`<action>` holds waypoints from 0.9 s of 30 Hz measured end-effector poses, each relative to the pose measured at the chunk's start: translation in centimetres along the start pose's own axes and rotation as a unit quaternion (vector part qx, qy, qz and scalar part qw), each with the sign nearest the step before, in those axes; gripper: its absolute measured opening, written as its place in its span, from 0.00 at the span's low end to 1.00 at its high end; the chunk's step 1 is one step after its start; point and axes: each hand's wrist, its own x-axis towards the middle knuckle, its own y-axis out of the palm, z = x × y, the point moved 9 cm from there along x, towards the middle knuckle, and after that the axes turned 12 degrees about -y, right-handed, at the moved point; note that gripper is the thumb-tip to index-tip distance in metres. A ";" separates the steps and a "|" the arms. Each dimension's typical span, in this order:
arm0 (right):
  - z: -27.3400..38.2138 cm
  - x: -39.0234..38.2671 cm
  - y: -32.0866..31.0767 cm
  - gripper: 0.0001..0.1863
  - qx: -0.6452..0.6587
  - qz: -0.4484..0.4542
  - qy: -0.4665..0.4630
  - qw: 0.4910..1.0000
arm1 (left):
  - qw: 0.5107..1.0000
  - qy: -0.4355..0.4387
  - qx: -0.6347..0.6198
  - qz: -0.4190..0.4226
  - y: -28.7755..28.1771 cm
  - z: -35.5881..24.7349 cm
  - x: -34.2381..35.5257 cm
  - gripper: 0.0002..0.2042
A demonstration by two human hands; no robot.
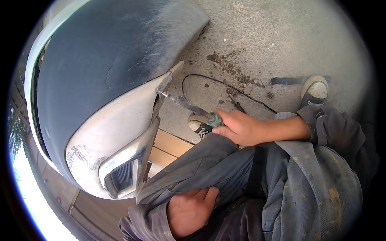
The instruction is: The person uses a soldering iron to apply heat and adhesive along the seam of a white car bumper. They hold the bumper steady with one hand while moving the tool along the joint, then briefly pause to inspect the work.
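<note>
My right hand (241,127) is closed round the green handle of a soldering iron (191,105) with a long metal shaft. The iron's tip meets the torn, ragged edge of a car bumper (116,110), which is dark blue-grey with a pale lower strip. Rough, melted-looking marks show at that edge and lower down on the pale strip. Next to them sits a chrome-framed opening (124,178). My left hand (189,212) lies curled on my lap, back upward; its fingertips are hidden, so whatever it may hold cannot be seen.
A black cable (225,83) loops over the concrete floor (289,36) beyond my hand. Crumbled dirt (231,70) is scattered there. A dark flat strip (287,80) lies beside my right shoe (315,90). Tan boards or cardboard (171,144) lie under the bumper's edge.
</note>
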 end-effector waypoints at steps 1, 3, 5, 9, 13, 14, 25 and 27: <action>0.0 0.0 -0.1 0.22 0.002 -0.004 -0.004 1.000 | 1.000 0.001 -0.001 0.002 0.0 0.0 0.0 0.10; 0.2 0.1 -0.3 0.23 0.000 -0.005 0.009 1.000 | 1.000 0.005 -0.002 0.008 -0.5 -0.4 0.4 0.10; 0.2 0.3 -0.2 0.24 0.001 0.004 0.018 1.000 | 1.000 0.006 -0.003 0.012 -0.7 -0.6 0.5 0.10; -0.2 0.1 -0.1 0.23 -0.013 -0.007 0.013 1.000 | 1.000 0.008 -0.001 0.011 -0.7 -0.6 0.6 0.10; -0.1 0.1 -0.2 0.21 -0.007 -0.005 0.020 1.000 | 1.000 0.001 -0.002 0.008 -0.7 -0.7 0.5 0.10; 0.0 0.2 -0.1 0.21 -0.002 0.001 0.020 1.000 | 1.000 0.002 -0.002 0.006 -0.8 -0.7 0.5 0.10; 2.0 -2.0 -5.1 0.26 -0.055 -0.036 0.054 0.996 | 1.000 0.005 0.010 -0.005 -0.6 0.0 0.5 0.10; 3.6 -1.5 -6.9 0.24 -0.022 -0.023 0.111 0.993 | 1.000 -0.023 -0.011 0.006 0.0 0.7 0.3 0.10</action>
